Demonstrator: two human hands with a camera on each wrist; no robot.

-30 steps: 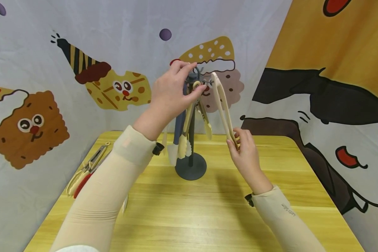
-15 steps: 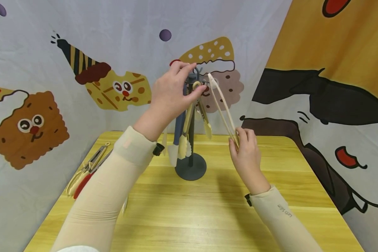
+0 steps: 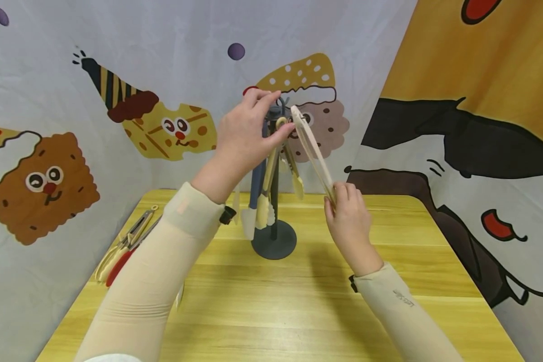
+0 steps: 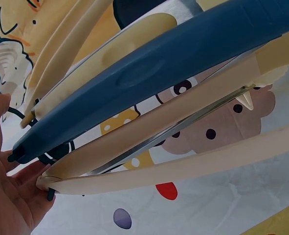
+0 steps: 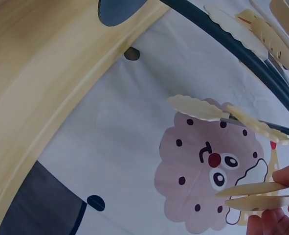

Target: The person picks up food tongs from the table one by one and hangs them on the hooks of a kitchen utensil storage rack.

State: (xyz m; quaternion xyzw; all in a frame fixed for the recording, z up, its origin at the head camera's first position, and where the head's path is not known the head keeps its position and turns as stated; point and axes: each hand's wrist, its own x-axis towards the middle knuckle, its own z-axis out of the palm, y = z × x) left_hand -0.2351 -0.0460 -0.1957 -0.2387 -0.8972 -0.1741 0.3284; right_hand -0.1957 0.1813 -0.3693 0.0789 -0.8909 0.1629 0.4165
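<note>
My left hand [image 3: 248, 128] grips the top of a dark grey utensil stand [image 3: 274, 246], index finger at its top ring and thumb across the hooks. Cream tongs [image 3: 317, 158] slant up from my right hand [image 3: 350, 218], which pinches their lower end; their upper tip overlaps the hooks beside the left thumb. In the right wrist view, the finger and thumb lie on either side of the tongs' two arms [image 5: 256, 200]. Hanging on the stand are a blue-handled utensil [image 4: 159, 73] and several cream tongs [image 3: 263, 208].
More tongs [image 3: 138, 226], some with metal handles, lie on the wooden table [image 3: 271, 322] at the left, with a red-edged utensil [image 3: 117, 269] among them. A printed cartoon cloth [image 3: 185, 30] hangs close behind the table.
The upper tip of the tongs has moved left, closer to the hooks, while the right hand shifted slightly left. The left hand stays at the stand's top.
</note>
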